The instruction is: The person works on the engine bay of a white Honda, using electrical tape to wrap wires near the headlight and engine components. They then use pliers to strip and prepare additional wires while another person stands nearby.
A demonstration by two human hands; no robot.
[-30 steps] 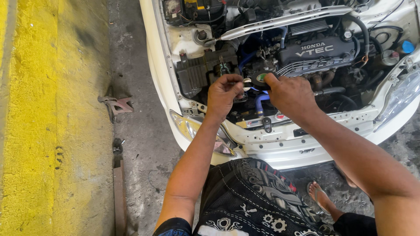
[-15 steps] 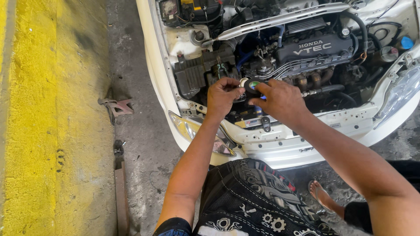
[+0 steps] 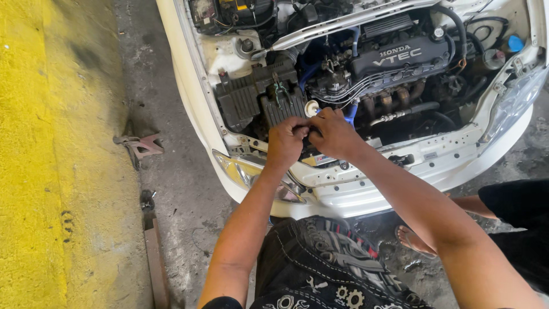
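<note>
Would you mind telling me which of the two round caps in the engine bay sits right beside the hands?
The white cap, just above the right hand. The blue cap sits far off at the bay's corner.

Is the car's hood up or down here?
Up: the engine bay, the valve cover and black air filter box lie fully exposed beneath both hands.

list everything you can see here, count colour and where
car: one, white, bonnet open, top and centre
engine: one, dark grey, in the open bay
air box: one, black, left part of the bay
round cap: one, white, just above the hands
headlights: two, clear, front corners of the car
floor strip: one, yellow, far left
metal bracket: one, rusty brown, on the grey floor
other person's foot: one, bare, under the bumper
patterned shorts: one pair, black, bottom centre
left hand: one, at the bay's front edge
right hand: one, touching the left
</note>
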